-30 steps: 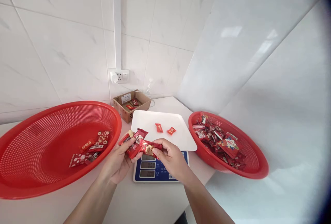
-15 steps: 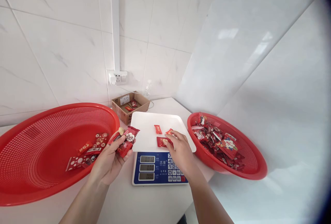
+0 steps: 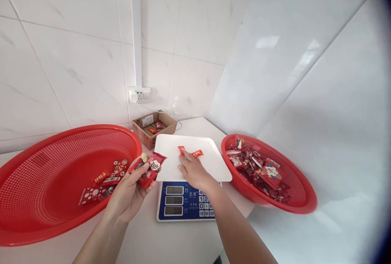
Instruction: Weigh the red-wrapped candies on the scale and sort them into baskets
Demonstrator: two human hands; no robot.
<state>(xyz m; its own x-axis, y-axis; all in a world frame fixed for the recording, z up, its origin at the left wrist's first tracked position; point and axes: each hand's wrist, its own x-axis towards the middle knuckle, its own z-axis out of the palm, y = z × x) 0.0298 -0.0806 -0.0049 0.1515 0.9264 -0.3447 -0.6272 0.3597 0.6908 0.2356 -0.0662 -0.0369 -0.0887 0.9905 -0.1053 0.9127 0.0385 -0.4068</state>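
My left hand (image 3: pixel 134 188) is closed around several red wrapped snack packets (image 3: pixel 152 170) with white lettering, just left of the scale's tray. On the white tray (image 3: pixel 214 162), my right hand (image 3: pixel 194 170) reaches palm down with its fingers stretched out. Its fingertips lie over two small orange-red packets, one (image 3: pixel 181 150) at the index finger and another (image 3: pixel 197 153) just beyond the fingers. Whatever is beneath the palm is hidden. Below the tray is the scale's blue panel (image 3: pixel 191 199), its keys partly covered by my right wrist.
A large red plastic basket (image 3: pixel 61 136) at left holds several packets. Another red basket (image 3: pixel 301 188) at right has a pile of them. Behind the tray stand a cardboard box (image 3: pixel 148 138) with a few packets and a clear bottle (image 3: pixel 174 107). A socket (image 3: pixel 142 94) is on the wall.
My right hand has moved left across the tray and flattened. The larger dark red packet no longer shows, and the small packets lie differently. My left hand keeps its packets.
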